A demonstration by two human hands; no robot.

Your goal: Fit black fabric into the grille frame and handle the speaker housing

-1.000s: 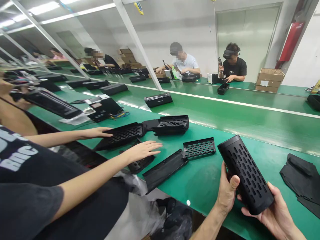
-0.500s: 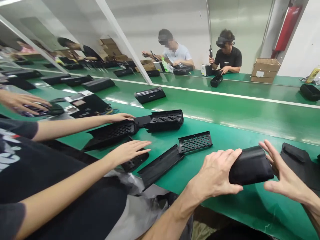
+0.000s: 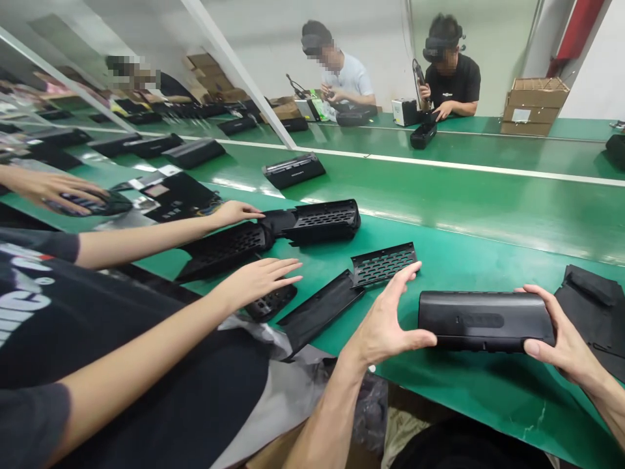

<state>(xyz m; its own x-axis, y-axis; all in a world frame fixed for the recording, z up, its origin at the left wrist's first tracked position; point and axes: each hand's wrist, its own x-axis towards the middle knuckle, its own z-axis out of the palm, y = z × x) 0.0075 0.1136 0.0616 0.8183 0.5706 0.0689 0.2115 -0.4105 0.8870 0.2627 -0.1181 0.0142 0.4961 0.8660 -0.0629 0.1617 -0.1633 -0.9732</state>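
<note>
A long black speaker housing [image 3: 486, 320] lies crosswise just above the green table, its smooth side toward me. My left hand [image 3: 385, 322] cups its left end, thumb underneath and fingers spread upward. My right hand [image 3: 561, 339] grips its right end with thumb and fingers around it. Left of the housing lie a black perforated grille [image 3: 383, 264] and a flat black panel [image 3: 319, 309].
A co-worker at my left rests a hand [image 3: 261, 280] on black parts and another hand [image 3: 237, 212] on a perforated shell [image 3: 325, 221]. Black foam pieces [image 3: 593, 306] lie at right. Two people work across the green conveyor [image 3: 488, 202] near a cardboard box [image 3: 532, 104].
The housing went from upright in my hands to lying level and crosswise, now turned smooth side toward me. Both my hands shifted to its two ends.
</note>
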